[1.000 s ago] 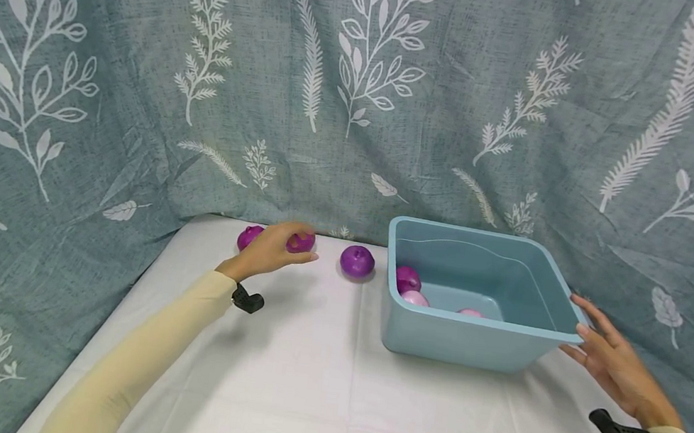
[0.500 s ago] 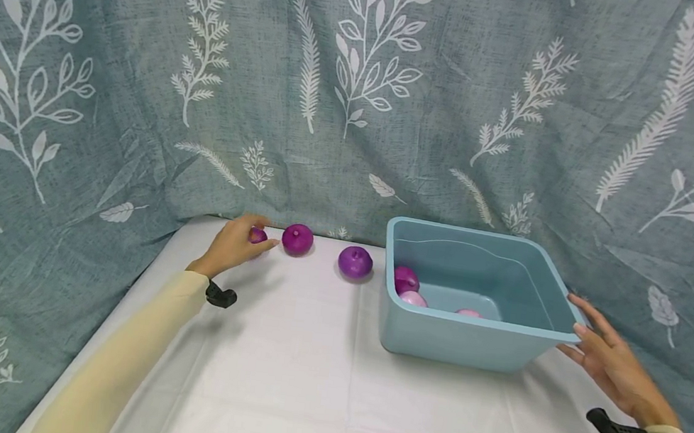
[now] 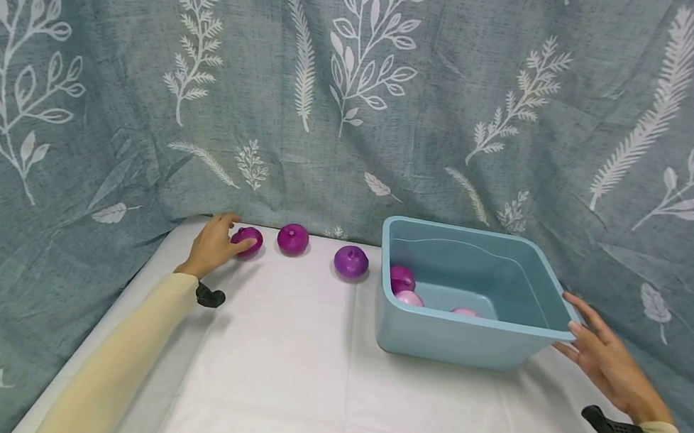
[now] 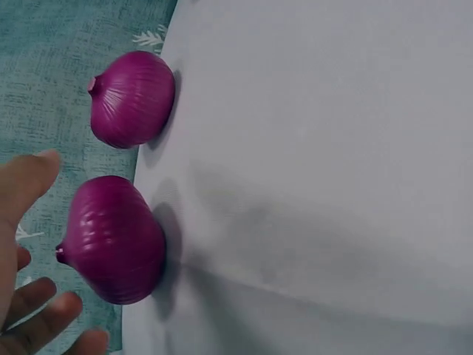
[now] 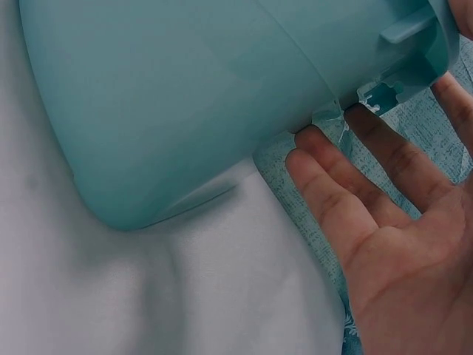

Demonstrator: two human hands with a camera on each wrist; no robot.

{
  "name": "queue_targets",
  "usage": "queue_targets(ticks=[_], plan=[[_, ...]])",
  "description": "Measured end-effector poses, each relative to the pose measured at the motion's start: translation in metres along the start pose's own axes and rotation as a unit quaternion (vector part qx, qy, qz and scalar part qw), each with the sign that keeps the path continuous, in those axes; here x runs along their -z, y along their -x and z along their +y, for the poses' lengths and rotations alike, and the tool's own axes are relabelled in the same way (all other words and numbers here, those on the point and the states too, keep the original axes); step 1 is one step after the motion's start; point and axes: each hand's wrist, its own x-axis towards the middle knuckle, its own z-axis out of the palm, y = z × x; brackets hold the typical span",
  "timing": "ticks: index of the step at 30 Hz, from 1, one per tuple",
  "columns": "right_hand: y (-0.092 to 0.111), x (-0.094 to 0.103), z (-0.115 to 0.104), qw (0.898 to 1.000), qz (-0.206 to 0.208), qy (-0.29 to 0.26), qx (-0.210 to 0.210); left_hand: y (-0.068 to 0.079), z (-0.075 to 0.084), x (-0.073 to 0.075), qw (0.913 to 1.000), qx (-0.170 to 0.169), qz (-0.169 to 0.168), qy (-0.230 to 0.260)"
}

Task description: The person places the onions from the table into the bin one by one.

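Note:
At the table's far left corner my left hand (image 3: 210, 247) reaches around a purple-red onion (image 3: 247, 242), thumb and fingers spread. In the left wrist view a gap shows between the thumb and this onion (image 4: 114, 240); whether any fingertip touches it is hard to tell. A second onion (image 3: 293, 239) lies just right of it, and a more violet onion (image 3: 351, 262) sits nearer the bin. My right hand (image 3: 609, 364) rests against the right end of the blue plastic bin (image 3: 448, 342), thumb at the rim and fingers extended along its side, as the right wrist view shows.
Inside the bin lie a purple onion (image 3: 402, 278) and two pale pink round things (image 3: 409, 297), partly hidden by the front wall. A patterned blue-green curtain (image 3: 301, 168) hangs along the back of the white-covered table (image 3: 277, 380).
My left hand has moved left, away from the middle onion to the leftmost one, which now shows more fully. My right hand and the bin keep their places while the head view shifts slightly.

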Motion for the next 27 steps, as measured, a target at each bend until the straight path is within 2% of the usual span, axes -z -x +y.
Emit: queue_targets(ticks=[6,9,19,27], plan=[[0.000,-0.001,0.000,1.000,0.000,-0.007,-0.002,-0.003,-0.008,-0.009,0.9980,0.048,-0.040,-0.013],[0.000,-0.001,-0.001,1.000,0.002,-0.005,-0.005,-0.004,-0.009,-0.012,0.9967,0.060,-0.053,-0.015],[0.001,0.000,-0.001,1.000,-0.004,-0.010,0.000,-0.008,-0.016,-0.021,0.9946,0.077,-0.069,-0.013],[0.001,0.000,-0.001,1.000,0.001,-0.006,-0.005,-0.010,-0.016,-0.025,0.9945,0.070,-0.077,-0.005]])
